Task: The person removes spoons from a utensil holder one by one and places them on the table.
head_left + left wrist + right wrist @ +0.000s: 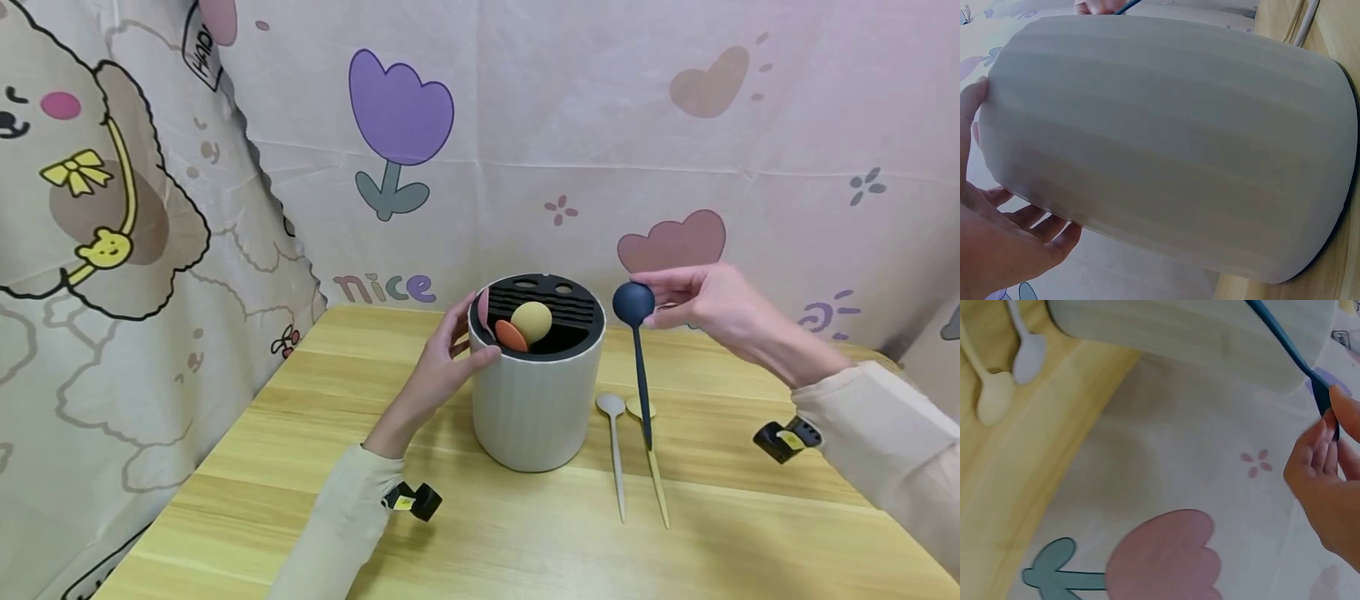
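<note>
A white ribbed utensil holder (536, 417) with a black slotted top stands on the table. My left hand (446, 358) grips its left side near the rim, thumb at the front; in the left wrist view the fingers (1060, 240) curl against the wall. In the holder's open section are a yellow spoon (532, 322), an orange spoon (512, 336) and a pink one (483, 310). To the right of the holder my right hand (697, 296) pinches a dark blue spoon (633, 302) by its bowl, the handle pointing down. In the right wrist view, fingers and thumb hide part of that bowl.
A grey spoon (611, 406) and a pale yellow spoon (657, 483) lie on the wooden table (322, 400), right of the holder. The blue handle overlaps the yellow one in the head view. A printed cloth (510, 142) hangs behind the table.
</note>
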`<state>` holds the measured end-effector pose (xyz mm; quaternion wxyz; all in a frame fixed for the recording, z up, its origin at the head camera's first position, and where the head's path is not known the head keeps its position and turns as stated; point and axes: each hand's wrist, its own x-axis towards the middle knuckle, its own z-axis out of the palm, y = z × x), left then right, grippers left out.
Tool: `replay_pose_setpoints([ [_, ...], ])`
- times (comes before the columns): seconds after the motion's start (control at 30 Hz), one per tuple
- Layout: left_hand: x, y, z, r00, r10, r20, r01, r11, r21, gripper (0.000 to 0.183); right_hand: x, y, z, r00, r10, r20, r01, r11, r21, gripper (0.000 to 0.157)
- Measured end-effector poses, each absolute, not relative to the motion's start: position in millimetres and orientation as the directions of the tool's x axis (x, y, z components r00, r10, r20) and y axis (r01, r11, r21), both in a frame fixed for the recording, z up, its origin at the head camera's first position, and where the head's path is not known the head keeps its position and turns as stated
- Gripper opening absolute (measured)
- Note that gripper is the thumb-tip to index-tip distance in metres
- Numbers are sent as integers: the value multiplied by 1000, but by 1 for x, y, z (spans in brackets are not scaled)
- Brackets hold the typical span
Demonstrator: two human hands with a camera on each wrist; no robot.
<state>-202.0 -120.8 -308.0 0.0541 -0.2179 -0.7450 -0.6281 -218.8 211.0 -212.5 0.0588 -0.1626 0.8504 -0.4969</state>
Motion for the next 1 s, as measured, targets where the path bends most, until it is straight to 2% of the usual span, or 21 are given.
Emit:
replay_pose_setpoints([
  [0.5, -202, -120, -308, -900, 252, 357, 393, 112, 913, 98, -223, 230, -269, -918, -396, 4, -194, 442, -876, 63],
  [0.67, -201, -120, -307, -900, 253, 356, 392, 111, 913, 97, -222, 240, -289, -921, -390, -17, -187, 480, -857, 62],
  [1.0, -202, -120, -308, -900, 252, 357, 393, 109, 913, 96, -221, 265, -324, -919, -395, -10, -186, 454, -872, 60],
])
